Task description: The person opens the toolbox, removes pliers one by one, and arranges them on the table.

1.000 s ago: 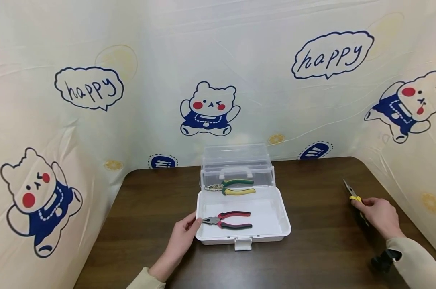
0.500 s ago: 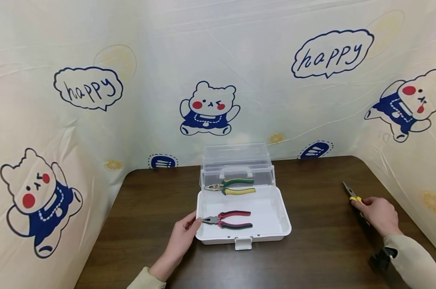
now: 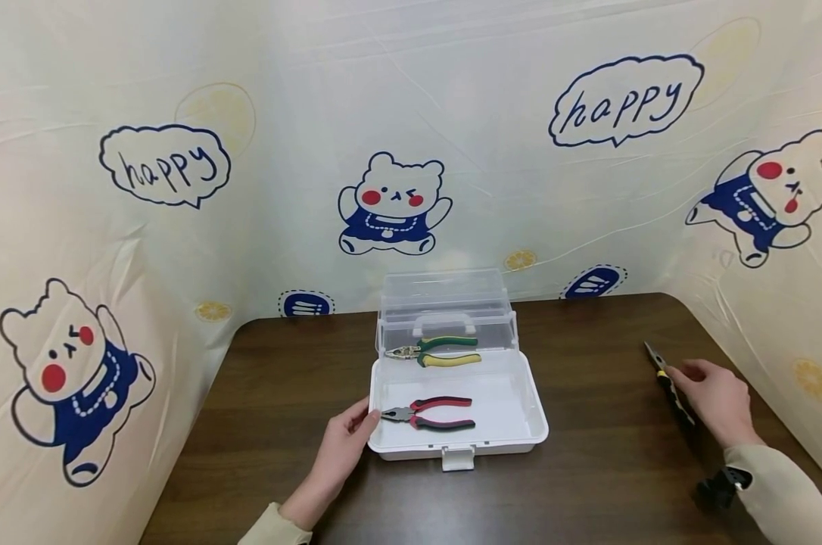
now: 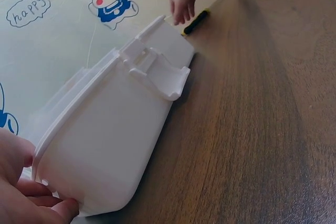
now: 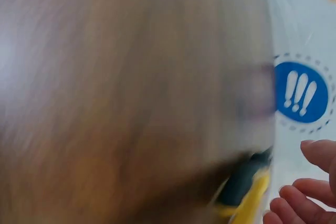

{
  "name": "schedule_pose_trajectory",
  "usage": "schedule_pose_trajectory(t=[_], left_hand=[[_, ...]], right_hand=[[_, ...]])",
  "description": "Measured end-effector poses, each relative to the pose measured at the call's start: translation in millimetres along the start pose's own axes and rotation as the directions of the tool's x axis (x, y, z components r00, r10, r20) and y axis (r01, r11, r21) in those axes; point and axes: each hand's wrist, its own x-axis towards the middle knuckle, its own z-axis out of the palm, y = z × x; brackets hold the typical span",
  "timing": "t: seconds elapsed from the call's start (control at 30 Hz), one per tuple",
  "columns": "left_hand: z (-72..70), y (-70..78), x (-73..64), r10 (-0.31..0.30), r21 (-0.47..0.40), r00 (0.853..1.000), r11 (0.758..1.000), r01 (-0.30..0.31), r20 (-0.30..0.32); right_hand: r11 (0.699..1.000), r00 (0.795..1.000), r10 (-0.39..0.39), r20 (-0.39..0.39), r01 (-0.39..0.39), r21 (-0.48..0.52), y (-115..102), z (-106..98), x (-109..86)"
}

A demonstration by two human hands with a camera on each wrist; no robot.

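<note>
A white toolbox [image 3: 459, 446] with its clear lid [image 3: 445, 291] raised stands mid-table in the head view. At its left end, my left hand [image 3: 346, 446] grips the wall, thumb at the rim and fingers outside. Red-and-black combination pliers [image 3: 418, 415] lie in the box. Green-and-yellow pliers [image 3: 445, 352] lie at its back, by the clear plastic; whether on a tray or the lid I cannot tell. Far right, long-nose pliers [image 3: 666, 378] with black-and-yellow handles lie on the table. Just beside them is my right hand [image 3: 714, 397], its fingers apart from the handles in the right wrist view.
The brown wooden table [image 3: 281, 393] has rounded far corners. A pale printed curtain [image 3: 499, 151] encloses its back and sides. The box's white latch [image 3: 458, 459] hangs down at the front.
My right hand has let go of the long-nose pliers, baring more of their handles; they were between its fingers before. My left hand and the box have stayed in place.
</note>
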Motion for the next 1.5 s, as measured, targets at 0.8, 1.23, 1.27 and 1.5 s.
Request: schedule_pose_trajectory(t=[0.8, 1.23, 1.27, 1.5], left_hand=[[-0.4, -0.5, 0.8, -0.009, 0.011, 1.000, 1.000, 0.009, -0.007], [-2.0, -3.1, 0.8, -0.019, -0.015, 1.000, 1.000, 0.019, -0.003], [-2.1, -3.1, 0.8, -0.019, -0.018, 1.000, 1.000, 0.019, -0.004], [-1.3, -3.8, 1.1, -0.008, -0.035, 1.000, 0.999, 0.008, 0.008]], right_hand=[[0.952, 0.969, -0.209, 0.128, 0.172, 0.253, -159, 1, -0.5], [0.867, 0.874, -0.416, 0.250, 0.299, 0.398, -219, 37, 4.0], [0.858, 0.862, -0.436, 0.258, 0.312, 0.408, -223, 40, 4.2], [0.809, 0.770, -0.548, 0.327, 0.387, 0.443, -246, 60, 5.1]])
